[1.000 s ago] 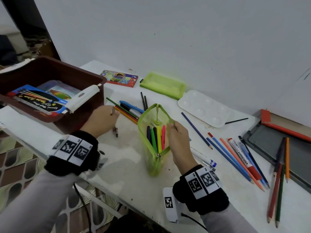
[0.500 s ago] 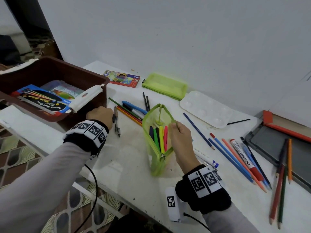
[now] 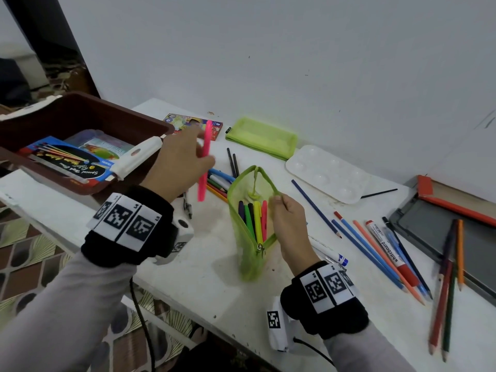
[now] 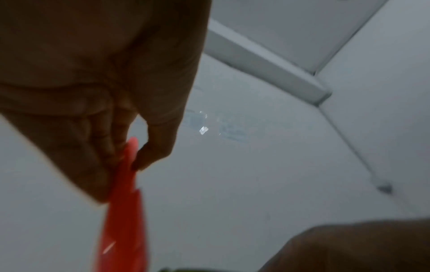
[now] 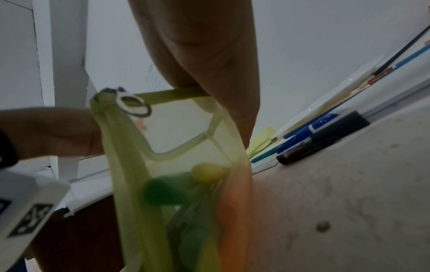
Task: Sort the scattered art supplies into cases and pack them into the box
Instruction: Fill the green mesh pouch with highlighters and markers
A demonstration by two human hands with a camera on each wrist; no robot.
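A green mesh pencil case stands upright and unzipped at the table's middle, with several coloured markers inside. My right hand pinches its right rim and holds it wide. My left hand is raised left of the case and pinches a pink marker, which hangs nearly vertical above the table. A brown box at the left holds pencil packets and a white stapler-like tool.
Loose pens and pencils lie just left of the case, a metal pen below my left hand. A second green case, a white palette, several pencils and a whiteboard marker and a grey tablet lie to the right.
My left hand has left the pile by the box, risen and moved right, and now holds a pink marker. The right hand still holds the case by its rim.
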